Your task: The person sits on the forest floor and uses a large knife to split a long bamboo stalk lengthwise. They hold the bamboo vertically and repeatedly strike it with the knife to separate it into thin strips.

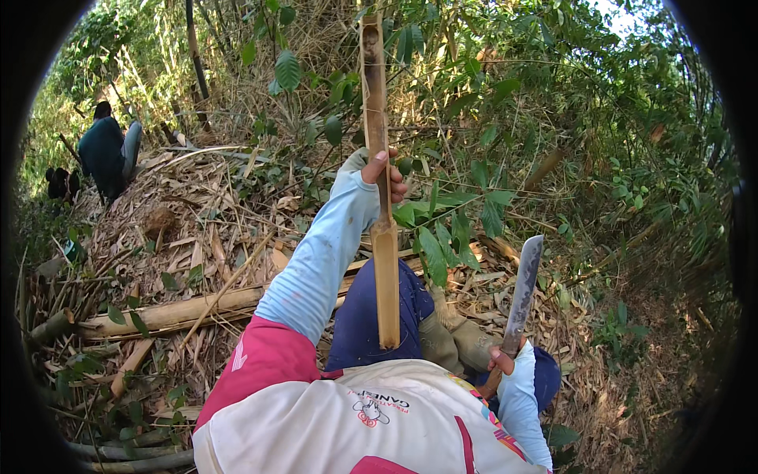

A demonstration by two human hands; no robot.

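Left hand [381, 175] grips a long split tan bamboo strip [384, 237] upright at mid-length. Right hand [502, 359] clasps a grey-bladed machete [523, 292] by its handle. Strip looks stiff and light, with probably sharp edges.

Outdoors on a wooded slope: dense green foliage [489, 103] all around, ground littered with dry leaves and husks [197, 229], felled bamboo poles [170, 314] lying across.

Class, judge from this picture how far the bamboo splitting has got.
Done: the bamboo strip is already a split, narrow length. In hand: the left hand holds it upright, the right hand grips a machete, blade apart from it. Left: a whole culm lies uncut.
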